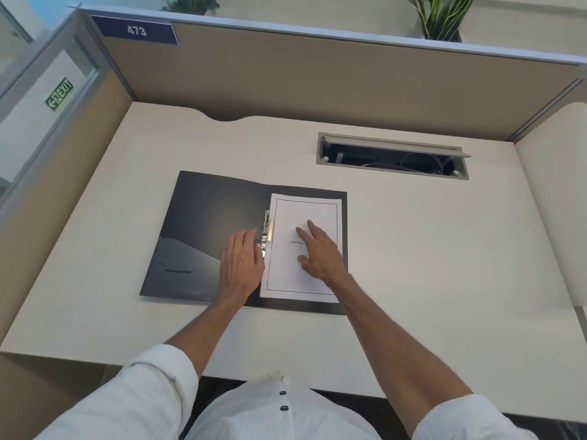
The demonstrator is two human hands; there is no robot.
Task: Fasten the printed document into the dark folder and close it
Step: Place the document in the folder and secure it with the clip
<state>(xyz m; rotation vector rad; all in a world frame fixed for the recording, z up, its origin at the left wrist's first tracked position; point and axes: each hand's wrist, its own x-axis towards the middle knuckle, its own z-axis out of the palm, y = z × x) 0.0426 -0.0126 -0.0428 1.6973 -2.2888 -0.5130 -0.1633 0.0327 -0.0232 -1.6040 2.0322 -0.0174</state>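
We are looking down at a pale surface (413, 249) enclosed by tan partitions (317, 81). At far left, a green exit sign (59, 94) is showing on a glass panel, and a plate (135, 30) reading 473 is sitting on the top edge of the rear partition.

The folder (197, 223) is lying open and flat near the middle of the surface, its dark left cover facing up with a corner pocket (184, 262) at its lower part. Our left hand (242, 260) is resting palm down on this left cover, just beside the spine; its fingers (246, 238) are lying straight and close together, gripping nothing, their tips touching or nearly touching the clip.

The metal clip (266, 233) is standing along the spine, between the two hands, at the left edge of the document. We cannot tell whether it is clamping the sheets.

The document (301, 281) is lying on the right cover, upright to us, with a thin printed border and a few words partly hidden. Our right hand (319, 252) is pressing down on its middle, fingers (313, 228) spread, thumb pointing left.

Farther right and behind the folder, a cable tray (394, 155) is sitting in the surface with its lid raised, wires showing inside. A plant (441, 15) is standing above the rear partition.
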